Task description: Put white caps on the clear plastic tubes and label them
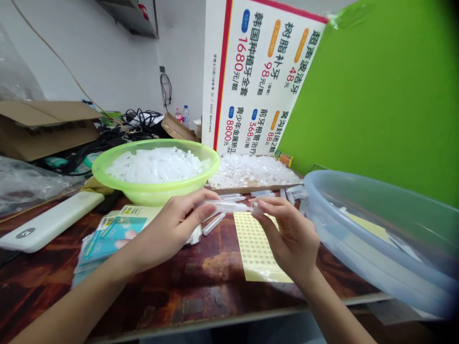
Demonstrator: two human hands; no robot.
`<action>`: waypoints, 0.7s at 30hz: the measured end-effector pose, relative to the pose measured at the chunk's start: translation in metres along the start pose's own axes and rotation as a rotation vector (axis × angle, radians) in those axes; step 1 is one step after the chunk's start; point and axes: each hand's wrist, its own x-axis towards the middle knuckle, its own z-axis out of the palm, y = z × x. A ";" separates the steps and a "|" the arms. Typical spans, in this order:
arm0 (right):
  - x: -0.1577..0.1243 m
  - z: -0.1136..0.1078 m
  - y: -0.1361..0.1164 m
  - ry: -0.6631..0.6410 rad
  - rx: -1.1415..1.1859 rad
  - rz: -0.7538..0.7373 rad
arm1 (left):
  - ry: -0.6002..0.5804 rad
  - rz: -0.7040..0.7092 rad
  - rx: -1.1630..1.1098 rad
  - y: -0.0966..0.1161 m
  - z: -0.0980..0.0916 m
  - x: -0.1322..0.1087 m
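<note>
My left hand (182, 220) pinches a slim white plastic tube (229, 206), held almost level above the table. At the tube's right end, my right hand (287, 229) grips a small clear cap (256, 207) between thumb and fingers. Cap and tube end are very close; whether they touch I cannot tell. Below the right hand lies a pale yellow sheet of small round stickers (258, 253). Another clear tube (214, 224) rests on the table beside the left fingertips, with several more tubes (231, 197) behind.
A green bowl (154, 193) heaped with white tubes stands back left, near a cardboard tray (258, 188) of small clear pieces. A large blue basin (358, 258) takes up the right. Blue printed packets (111, 239) and a white device (53, 222) lie left.
</note>
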 end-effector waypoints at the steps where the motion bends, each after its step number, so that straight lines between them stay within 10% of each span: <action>1: -0.002 0.000 -0.001 -0.021 -0.006 -0.003 | -0.020 -0.001 0.005 -0.002 0.002 0.000; 16: -0.025 -0.008 0.010 -0.196 -0.096 0.350 | -0.038 0.142 0.110 -0.008 0.037 0.003; 21: -0.024 -0.009 0.007 -0.109 -0.078 0.244 | 0.003 0.142 0.132 -0.008 0.040 0.003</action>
